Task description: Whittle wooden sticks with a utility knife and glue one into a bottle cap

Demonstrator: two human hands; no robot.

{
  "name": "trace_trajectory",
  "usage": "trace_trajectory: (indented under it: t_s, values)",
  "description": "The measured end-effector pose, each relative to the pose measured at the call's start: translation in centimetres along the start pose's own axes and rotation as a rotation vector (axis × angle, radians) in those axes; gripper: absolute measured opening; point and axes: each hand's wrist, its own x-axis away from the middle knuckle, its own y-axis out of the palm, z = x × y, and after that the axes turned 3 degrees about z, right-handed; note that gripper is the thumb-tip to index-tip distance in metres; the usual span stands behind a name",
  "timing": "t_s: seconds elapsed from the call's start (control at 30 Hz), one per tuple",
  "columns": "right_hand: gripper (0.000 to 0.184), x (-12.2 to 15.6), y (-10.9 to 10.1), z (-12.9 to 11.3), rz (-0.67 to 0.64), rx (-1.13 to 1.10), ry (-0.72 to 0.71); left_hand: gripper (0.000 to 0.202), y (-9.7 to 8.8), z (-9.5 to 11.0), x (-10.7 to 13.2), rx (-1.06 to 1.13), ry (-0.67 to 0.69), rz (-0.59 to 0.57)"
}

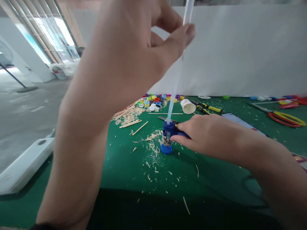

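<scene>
Translucent stick (175,86) stood steeply over the green surface (127,175), leaning a little to the right at the top, its lower end in the top of a blue tool (169,127). High in the view, the left hand (155,48) pinched the stick between thumb and fingers, well above the tool. The right hand (206,132) was closed around the tool's handle from the right side, its thumb and fingers near the tool's body. Directly below the tool lay a round blue disc (166,149); whether the two touched could not be told.

Pale wood shavings (129,116) were heaped beyond the left forearm, with finer bits scattered around the disc and toward the near edge. A few thin wooden sticks (130,124) lay to the left of the tool. Behind them sat a cluster of colourful caps (157,99), and near these a white paper cup (188,106) lay on its side. Yellow-and-black pliers (212,107) rested just right of the cup. Farther right were a phone (240,121), partly behind the right hand, and red-and-yellow-handled scissors (286,118). On the far left lay a long white case (26,166).
</scene>
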Motion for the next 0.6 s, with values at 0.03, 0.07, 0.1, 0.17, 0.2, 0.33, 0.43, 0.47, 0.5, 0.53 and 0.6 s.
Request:
trace_trajectory:
  t_s: [0.03,0.07,0.1,0.17,0.2,0.33,0.43,0.47,0.5,0.53,0.6]
  values:
    - [0.048,0.0,0.1,0.2,0.002,-0.008,-0.02,0.032,0.1,0.3,-0.1,-0.028,-0.03,0.008]
    - [0.047,0.0,0.2,0.4,0.017,-0.016,-0.045,0.029,0.2,0.5,-0.2,-0.05,-0.05,0.016]
    - [0.047,0.1,0.3,0.6,0.039,-0.024,-0.069,0.028,0.4,0.7,-0.3,-0.07,-0.05,0.032]
    - [0.047,0.2,0.6,1.1,0.079,-0.056,-0.092,0.033,0.8,0.9,-0.3,-0.089,0.01,0.063]
    - [0.047,0.3,0.8,1.4,0.086,-0.08,-0.089,0.04,0.9,0.9,-0.3,-0.088,0.057,0.082]
    - [0.047,0.3,0.9,1.9,0.058,-0.156,-0.032,0.059,1.3,0.9,0.1,-0.031,0.116,0.102]
    - [0.044,0.2,0.8,2.0,0.016,-0.165,-0.013,0.054,1.5,1.1,0.0,-0.032,0.039,0.066]
    - [0.043,0.2,0.8,2.0,0.017,-0.159,-0.022,0.054,1.6,1.1,0.0,-0.032,0.028,0.054]
    - [0.043,0.1,0.8,2.0,0.022,-0.152,-0.037,0.053,1.7,1.1,-0.1,-0.027,0.027,0.053]
    - [0.043,0.1,0.8,2.1,0.031,-0.144,-0.056,0.054,1.8,1.1,-0.2,-0.019,0.031,0.054]
    - [0.042,0.1,1.0,2.2,0.053,-0.135,-0.093,0.054,2.0,1.0,-0.4,0.012,0.039,0.064]
